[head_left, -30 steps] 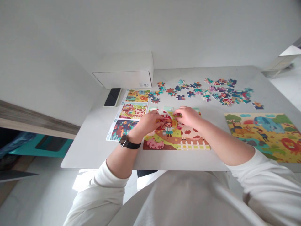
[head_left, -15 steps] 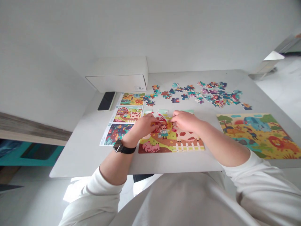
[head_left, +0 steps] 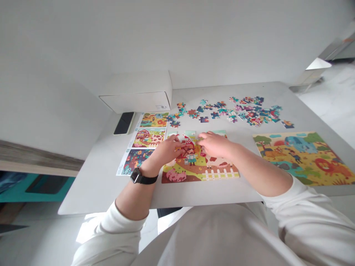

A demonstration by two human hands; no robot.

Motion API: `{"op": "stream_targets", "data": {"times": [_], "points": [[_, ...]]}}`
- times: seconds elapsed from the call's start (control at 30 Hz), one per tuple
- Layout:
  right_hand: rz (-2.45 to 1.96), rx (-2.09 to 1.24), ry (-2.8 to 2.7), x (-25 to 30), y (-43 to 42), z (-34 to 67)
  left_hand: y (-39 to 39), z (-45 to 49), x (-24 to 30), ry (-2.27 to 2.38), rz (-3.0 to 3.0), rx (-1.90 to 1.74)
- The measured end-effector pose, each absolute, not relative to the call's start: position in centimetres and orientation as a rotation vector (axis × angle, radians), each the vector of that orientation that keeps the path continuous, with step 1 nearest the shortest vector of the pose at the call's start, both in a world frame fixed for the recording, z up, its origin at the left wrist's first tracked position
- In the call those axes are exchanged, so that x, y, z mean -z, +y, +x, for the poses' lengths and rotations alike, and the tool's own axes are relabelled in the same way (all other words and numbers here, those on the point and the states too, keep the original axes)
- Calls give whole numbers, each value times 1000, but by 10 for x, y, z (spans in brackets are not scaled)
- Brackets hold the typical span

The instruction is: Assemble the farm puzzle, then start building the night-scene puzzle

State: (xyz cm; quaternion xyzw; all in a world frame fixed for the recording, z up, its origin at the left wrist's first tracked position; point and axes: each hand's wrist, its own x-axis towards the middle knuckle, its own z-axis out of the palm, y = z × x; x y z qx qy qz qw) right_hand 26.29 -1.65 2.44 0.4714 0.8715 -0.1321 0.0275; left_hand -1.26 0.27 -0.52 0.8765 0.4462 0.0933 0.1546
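Note:
A farm jigsaw puzzle [head_left: 191,173] lies mostly assembled, with a red barn, a farmer, a cow, a pig and a white fence. Pale gaps show along its far edge, between pieces with green-blue sky. Over its left part rests my left hand [head_left: 169,149], wearing a black watch [head_left: 142,176]; its fingers are apart and touch the puzzle beside the barn. My right hand [head_left: 216,144] lies over the far right part, fingers stretched toward the barn and covering some of the cow. I see no loose piece in either hand; what lies under the fingers is hidden.
Several loose jigsaw pieces [head_left: 249,111] are scattered at the back. A finished safari puzzle [head_left: 299,159] lies right. On the left are a picture sheet [head_left: 149,138], a phone [head_left: 124,123] and a white box [head_left: 135,101] against the wall.
The view has shifted slightly. My right fingers have spread a little apart and my left fingers have shifted slightly on the puzzle. The loose pieces stay where they were.

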Motion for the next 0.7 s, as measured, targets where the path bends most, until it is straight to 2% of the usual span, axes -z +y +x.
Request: {"op": "stream_targets", "data": {"times": [0.3,0.7], "points": [[1403,358,2677,-24,-16,265,5,-12,7,1088,2584,-365],[1411,299,2791,-17,22,251,0,-11,8,1155,2545,-360]]}}
